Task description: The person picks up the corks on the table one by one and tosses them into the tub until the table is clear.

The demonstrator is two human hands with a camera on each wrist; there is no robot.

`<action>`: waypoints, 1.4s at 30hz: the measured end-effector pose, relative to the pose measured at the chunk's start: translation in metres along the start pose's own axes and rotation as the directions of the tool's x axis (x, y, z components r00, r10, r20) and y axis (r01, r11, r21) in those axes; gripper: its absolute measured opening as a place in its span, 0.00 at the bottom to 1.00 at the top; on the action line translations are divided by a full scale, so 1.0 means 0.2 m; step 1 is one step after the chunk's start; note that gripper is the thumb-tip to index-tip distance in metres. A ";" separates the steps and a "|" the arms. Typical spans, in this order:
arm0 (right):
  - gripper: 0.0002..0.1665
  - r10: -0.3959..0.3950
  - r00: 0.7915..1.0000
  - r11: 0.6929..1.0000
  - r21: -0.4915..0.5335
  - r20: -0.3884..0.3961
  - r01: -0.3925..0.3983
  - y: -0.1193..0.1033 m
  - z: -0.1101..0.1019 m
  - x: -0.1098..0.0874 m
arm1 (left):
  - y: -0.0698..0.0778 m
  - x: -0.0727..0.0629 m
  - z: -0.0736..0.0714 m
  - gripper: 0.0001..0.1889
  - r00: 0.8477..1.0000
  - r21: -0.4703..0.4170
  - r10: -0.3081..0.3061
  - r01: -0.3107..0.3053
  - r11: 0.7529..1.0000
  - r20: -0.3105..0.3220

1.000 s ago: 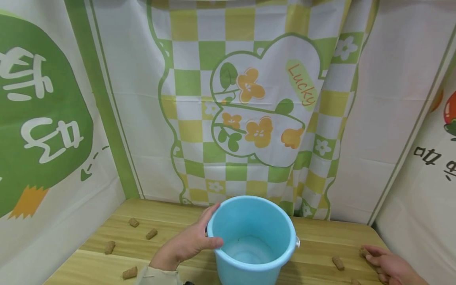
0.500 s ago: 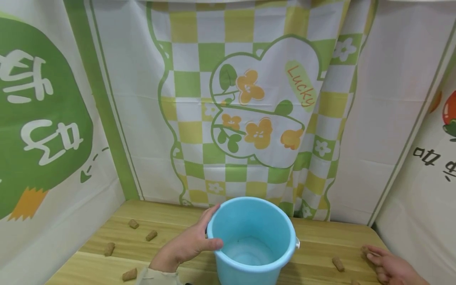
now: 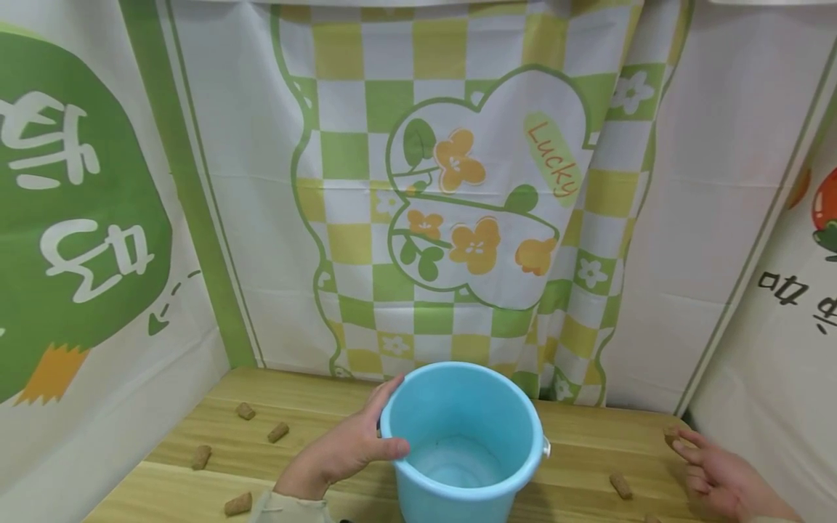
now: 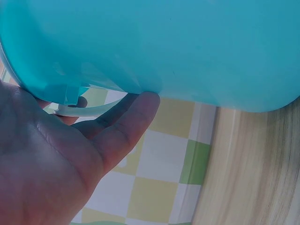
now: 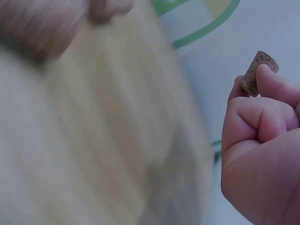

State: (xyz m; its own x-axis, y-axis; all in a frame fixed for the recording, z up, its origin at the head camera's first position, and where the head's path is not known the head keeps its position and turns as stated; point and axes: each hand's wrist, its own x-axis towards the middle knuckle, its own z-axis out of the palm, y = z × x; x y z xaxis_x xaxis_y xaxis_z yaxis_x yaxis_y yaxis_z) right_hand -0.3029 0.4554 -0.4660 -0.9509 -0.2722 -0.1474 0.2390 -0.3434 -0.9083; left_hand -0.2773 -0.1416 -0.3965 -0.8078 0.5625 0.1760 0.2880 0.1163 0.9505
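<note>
A light blue plastic bucket (image 3: 454, 505) stands upright on the wooden table, its inside bare of objects. My left hand (image 3: 346, 447) grips its left rim, thumb over the edge and fingers along the outer wall. Seen by the left wrist camera, that hand (image 4: 56, 150) lies against the bucket's wall (image 4: 173, 51) beside the white handle (image 4: 89, 110). At the far right, my right hand (image 3: 722, 476) pinches a short brown cork (image 3: 670, 434). The right wrist view shows this cork (image 5: 257, 70) between thumb and finger, the other fingers curled.
Several corks lie left of the bucket, one (image 3: 238, 503) nearest the front. Another cork (image 3: 620, 485) lies between the bucket and my right hand, and part of one (image 3: 652, 519) shows at the bottom edge. A checkered curtain (image 3: 434, 319) hangs behind the table (image 3: 314, 392).
My right hand has risen slightly from the table with the cork between its fingers. The left hand and the bucket have stayed in place.
</note>
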 end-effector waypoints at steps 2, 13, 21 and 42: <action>0.22 -0.041 0.999 0.999 0.000 -0.027 0.041 -0.03 0.04 0.01 | 0.00 0.00 0.00 0.56 1.000 -0.004 0.000 0.000 1.000 0.002; 0.42 -0.077 0.991 0.992 -0.110 -0.105 0.065 -0.15 0.26 0.07 | 0.00 0.00 0.00 0.56 1.000 -0.014 -0.004 0.003 1.000 -0.002; 0.24 -0.111 0.994 0.994 -0.013 -0.019 0.111 -0.20 0.43 0.09 | -0.01 0.00 0.00 0.57 1.000 -0.015 -0.004 0.004 1.000 -0.013; 0.17 -0.173 0.980 0.983 0.076 0.099 0.166 -0.32 0.91 0.06 | -0.01 0.00 0.00 0.57 0.999 -0.015 -0.025 0.025 1.000 -0.019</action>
State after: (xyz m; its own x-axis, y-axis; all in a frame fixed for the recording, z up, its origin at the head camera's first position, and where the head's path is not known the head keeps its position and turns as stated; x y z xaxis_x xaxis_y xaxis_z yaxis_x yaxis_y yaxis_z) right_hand -0.2933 0.3106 -0.3387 -0.9536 -0.2967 0.0516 0.0922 -0.4508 -0.8879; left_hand -0.2778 -0.1415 -0.3985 -0.8246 0.5435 0.1569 0.2599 0.1177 0.9584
